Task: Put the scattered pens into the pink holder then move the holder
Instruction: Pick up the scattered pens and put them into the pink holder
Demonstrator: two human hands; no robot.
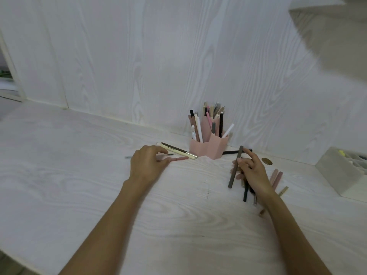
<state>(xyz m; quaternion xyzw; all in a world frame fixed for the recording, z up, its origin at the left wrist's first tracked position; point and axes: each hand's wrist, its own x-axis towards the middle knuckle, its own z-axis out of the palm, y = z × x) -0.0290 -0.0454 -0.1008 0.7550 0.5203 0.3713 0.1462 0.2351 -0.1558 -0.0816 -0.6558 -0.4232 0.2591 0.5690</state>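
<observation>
The pink holder [208,148] stands against the back wall, with several pens upright in its compartments. My left hand [148,165] lies on the desk left of it, fingers pinching a pink pen [179,159]. A black-and-cream pen [178,150] lies just beyond that hand. My right hand [253,173] is to the right of the holder and grips a grey pen [236,167], lifted and tilted. More pens lie under and around it: a black one [245,192], two pink ones [277,176], a beige one [283,190]. Another black pen [231,152] lies behind the holder's right side.
A white organiser box [341,175] with items inside sits at the right edge. A small round brass-coloured disc [266,161] lies near the wall. The white wood desk [79,155] stretches left; a shelf [327,26] overhangs at top right.
</observation>
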